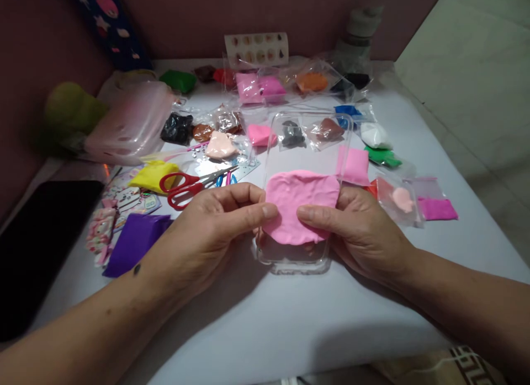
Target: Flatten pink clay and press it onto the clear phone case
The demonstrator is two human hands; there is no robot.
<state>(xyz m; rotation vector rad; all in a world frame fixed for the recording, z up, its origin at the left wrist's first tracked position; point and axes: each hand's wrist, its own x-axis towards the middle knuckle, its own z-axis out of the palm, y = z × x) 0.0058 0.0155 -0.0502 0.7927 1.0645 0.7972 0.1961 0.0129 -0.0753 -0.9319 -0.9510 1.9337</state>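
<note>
A clear phone case [302,256] is held up between my hands above the white table. Flattened pink clay [301,208] covers its middle, with a lumpy surface and an uneven edge. My left hand [223,217] grips the case's left side, its thumb resting on the clay's left edge. On the opposite side my right hand [360,225] grips the case, its thumb pressed on the lower middle of the clay. Most of the other fingers are behind the case, partly hidden. Red-handled scissors [180,189] lie just beyond my left hand.
Bagged clay in many colours spreads over the table [256,330], including a purple pack [136,241] and a yellow pack [154,175]. A black phone-like slab [45,247] lies at left. Behind stand a pink translucent pouch [132,120], a sticker sheet [256,48] and a bottle [358,37].
</note>
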